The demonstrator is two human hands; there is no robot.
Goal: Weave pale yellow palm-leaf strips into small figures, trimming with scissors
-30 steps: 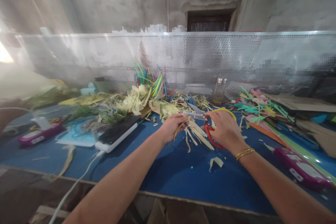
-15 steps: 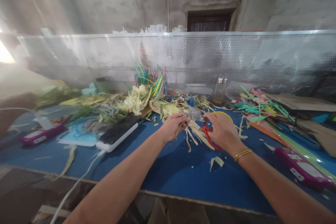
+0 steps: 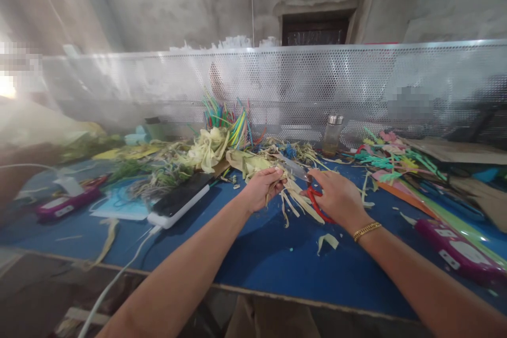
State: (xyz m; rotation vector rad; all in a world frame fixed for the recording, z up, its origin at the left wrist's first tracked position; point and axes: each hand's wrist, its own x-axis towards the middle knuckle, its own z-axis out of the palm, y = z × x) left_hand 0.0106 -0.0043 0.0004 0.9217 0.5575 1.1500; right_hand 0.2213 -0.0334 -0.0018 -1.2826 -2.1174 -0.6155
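Here's the right hand [image 3: 338, 195], grip closed round red-handled scissors [image 3: 313, 198], blades angling left and away, near the left hand [image 3: 264, 187], which pinches pale husk strips [image 3: 298, 193] fanning rightward over the counter [image 3: 269, 261].

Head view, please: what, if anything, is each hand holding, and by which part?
The right hand holds the scissors by the handle end, where red shows. The left hand pinches pale strips near their gathered end; the exact spot is partly covered.
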